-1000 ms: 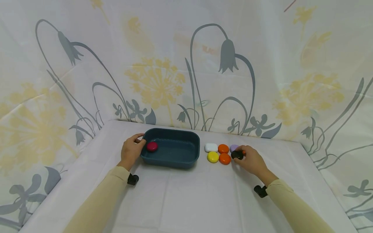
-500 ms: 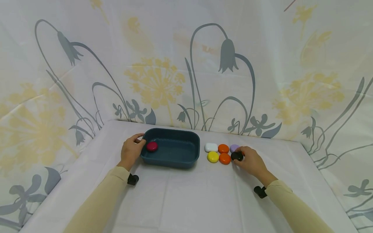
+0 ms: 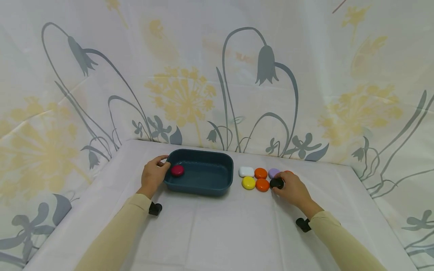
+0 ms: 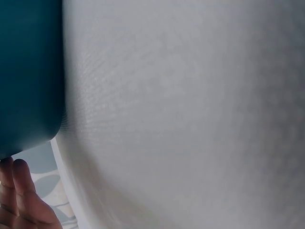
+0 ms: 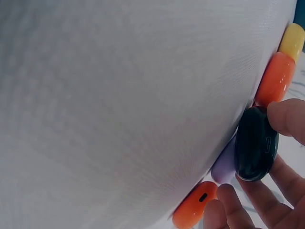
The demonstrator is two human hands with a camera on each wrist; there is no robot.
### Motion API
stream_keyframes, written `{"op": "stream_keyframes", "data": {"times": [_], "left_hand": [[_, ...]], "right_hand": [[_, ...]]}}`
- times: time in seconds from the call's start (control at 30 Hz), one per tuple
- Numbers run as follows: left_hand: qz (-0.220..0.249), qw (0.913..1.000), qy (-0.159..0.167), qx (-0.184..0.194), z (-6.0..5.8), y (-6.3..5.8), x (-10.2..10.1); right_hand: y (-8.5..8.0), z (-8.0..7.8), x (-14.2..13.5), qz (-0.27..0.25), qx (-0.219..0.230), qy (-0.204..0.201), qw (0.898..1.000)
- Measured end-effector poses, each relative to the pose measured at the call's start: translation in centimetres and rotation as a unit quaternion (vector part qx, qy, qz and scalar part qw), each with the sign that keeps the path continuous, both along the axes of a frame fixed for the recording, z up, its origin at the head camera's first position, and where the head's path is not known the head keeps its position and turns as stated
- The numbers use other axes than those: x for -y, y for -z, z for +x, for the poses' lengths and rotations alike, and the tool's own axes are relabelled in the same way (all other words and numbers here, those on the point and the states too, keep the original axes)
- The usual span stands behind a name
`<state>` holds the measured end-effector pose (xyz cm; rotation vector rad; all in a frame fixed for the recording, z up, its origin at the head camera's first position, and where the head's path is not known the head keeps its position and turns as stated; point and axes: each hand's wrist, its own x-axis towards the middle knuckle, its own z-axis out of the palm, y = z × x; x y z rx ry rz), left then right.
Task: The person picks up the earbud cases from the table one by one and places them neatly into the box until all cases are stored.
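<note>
My left hand (image 3: 153, 176) grips the left end of a dark teal rectangular dish (image 3: 198, 189), thumb on the near side and fingers behind the rim. Inside the dish, near that hand, lies a dark red round case (image 3: 177, 170). My right hand (image 3: 294, 190) pinches a glossy black pebble-shaped case (image 5: 255, 145) between thumb and fingers; a small oblong outline shows on its edge. The black case stands at the right of a cluster, close beside an orange case (image 3: 262, 184) and a lilac one (image 3: 274, 172). A red-orange case (image 5: 194, 205) is partly hidden behind my right fingers.
Left of those stand a white rounded-square case (image 3: 246, 172), a second orange case (image 3: 260, 173) and a yellow one (image 3: 248, 183), close to the dish's right end. A white cloth (image 3: 220, 233) covers the table. Behind it hangs a flower-printed curtain (image 3: 190, 75).
My right hand and the black case have shifted slightly toward me, showing more of the red-orange case behind. My left hand and the dish stay where they were.
</note>
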<state>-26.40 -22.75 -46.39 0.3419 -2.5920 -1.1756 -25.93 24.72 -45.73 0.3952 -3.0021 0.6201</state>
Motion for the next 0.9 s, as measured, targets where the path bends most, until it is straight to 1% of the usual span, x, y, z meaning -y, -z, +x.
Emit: {"op": "stream_keyframes", "data": {"times": [0.37, 0.57, 0.9], "left_hand": [[0.001, 1.0000, -0.004, 0.003, -0.08, -0.02, -0.01], [0.004, 1.0000, -0.002, 0.007, -0.02, -0.15, 0.00], [0.007, 0.9998, -0.001, 0.016, 0.22, -0.44, -0.09]], "right_hand": [[0.45, -0.26, -0.20, 0.012, -0.001, -0.002, 1.000], [0.47, -0.25, -0.24, 0.008, -0.003, -0.001, 1.000], [0.46, -0.36, -0.06, 0.003, 0.014, 0.011, 1.000]]}}
